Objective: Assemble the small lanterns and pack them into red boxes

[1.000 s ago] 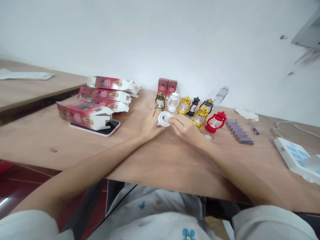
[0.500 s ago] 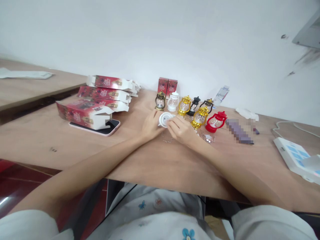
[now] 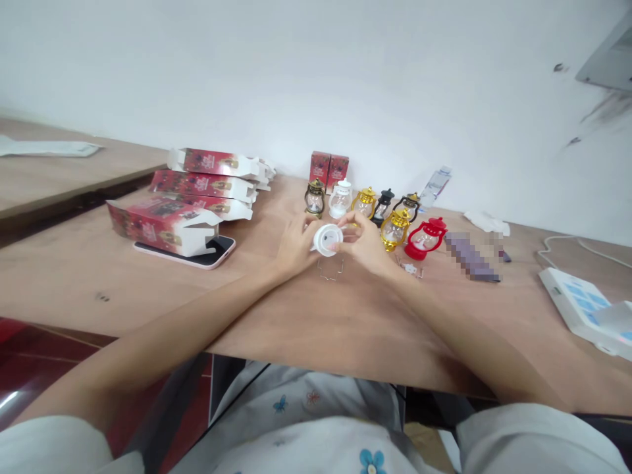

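Table (image 3: 316, 322): smooth, brown, wood-like; runs back to the wall
Wall (image 3: 296, 79): plain white, few dark marks at right
Floor (image 3: 29, 395): dark red, glossy, shows at lower left
Left hand (image 3: 295, 247): closes on left side of the white piece; fingertips partly hidden
Right hand (image 3: 368, 245): thumb on the piece's face, fingers parted from thumb, at upper right rim; pinching or only touching, cannot tell
White piece (image 3: 328, 239): between both hands, near table middle; round, ringed rim, small dark spot inside, plastic-looking
Wire (image 3: 330, 271): thin, bent; lies just below the hands
Red lantern (image 3: 425, 238): shiny, clear globe; right of the hands
Front gold lantern (image 3: 394, 230): metallic-looking, ribbed base; beside red one
White lantern (image 3: 340, 199): upright, behind the hands
Open boxes (image 3: 153, 220): red printed card, white flaps; at left
Phone (image 3: 224, 250): flat, dark screen, pale edge; partly under nearest box
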